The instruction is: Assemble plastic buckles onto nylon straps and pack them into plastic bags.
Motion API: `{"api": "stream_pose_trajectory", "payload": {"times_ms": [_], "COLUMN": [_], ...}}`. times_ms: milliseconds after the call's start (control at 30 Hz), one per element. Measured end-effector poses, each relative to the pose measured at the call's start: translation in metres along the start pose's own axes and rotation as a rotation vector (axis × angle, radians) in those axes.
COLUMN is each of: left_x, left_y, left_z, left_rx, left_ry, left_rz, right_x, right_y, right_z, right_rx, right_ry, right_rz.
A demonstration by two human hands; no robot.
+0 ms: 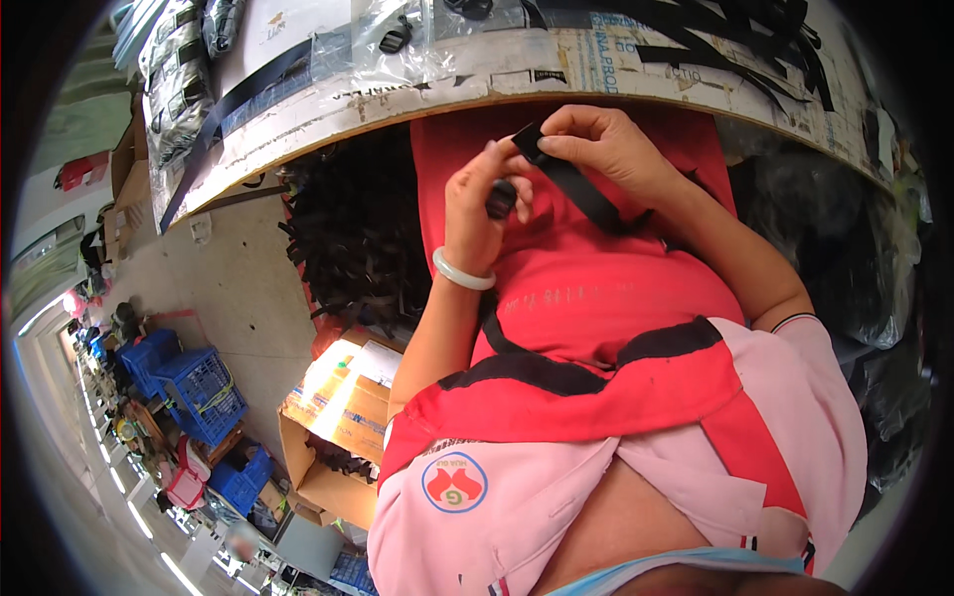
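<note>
In front of the red apron (586, 283), my right hand (611, 149) pinches a black webbing strap (586, 194) near its end. The strap slants down to the right across the apron toward my right wrist. My left hand (477, 204), with a pale bangle at the wrist, is closed around a small black plastic buckle (501, 200) held against the curled fingers. The left index fingertip and thumb reach up to the strap's end. Whether the strap passes through any part of the buckle cannot be seen.
A worn tabletop (417, 104) curves across just beyond my hands, bearing black straps (686, 74) and a clear plastic bag (393, 45) of black parts. A heap of black straps (353, 233) lies at the left. An open cardboard box (333, 437) and blue crates (204, 392) stand lower left.
</note>
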State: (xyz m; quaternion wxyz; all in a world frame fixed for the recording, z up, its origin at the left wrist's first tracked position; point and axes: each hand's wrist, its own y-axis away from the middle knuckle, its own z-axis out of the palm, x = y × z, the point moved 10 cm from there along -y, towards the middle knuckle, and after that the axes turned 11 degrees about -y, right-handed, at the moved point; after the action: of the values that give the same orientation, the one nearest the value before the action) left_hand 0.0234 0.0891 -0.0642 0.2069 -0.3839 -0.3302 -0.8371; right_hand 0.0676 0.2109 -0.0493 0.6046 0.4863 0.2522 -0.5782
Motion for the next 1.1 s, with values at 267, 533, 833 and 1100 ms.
{"api": "stream_pose_trajectory", "payload": {"times_ms": [267,533,833,1100], "left_x": [0.014,0.027,0.023,0.112], "left_y": [-0.007,0.004,0.009,0.095], "left_z": [-0.008,0.001,0.002,-0.132], "left_rx": [0.117,0.143,0.056,0.471], "left_ry": [-0.182,-0.431,-0.515,-0.533], "left_rz": [0.208,0.359,0.307,0.378], "right_x": [-0.085,-0.003,0.024,-0.101], "right_y": [0.036,0.013,0.004,0.021], "right_z": [0.035,0.002,0.007,-0.092], "right_rx": [0.065,-0.011,-0.137,0.361], "right_ry": [0.378,0.231,-0.041,1.281], "right_rz": [-0.524,0.18,0.194,-0.681]}}
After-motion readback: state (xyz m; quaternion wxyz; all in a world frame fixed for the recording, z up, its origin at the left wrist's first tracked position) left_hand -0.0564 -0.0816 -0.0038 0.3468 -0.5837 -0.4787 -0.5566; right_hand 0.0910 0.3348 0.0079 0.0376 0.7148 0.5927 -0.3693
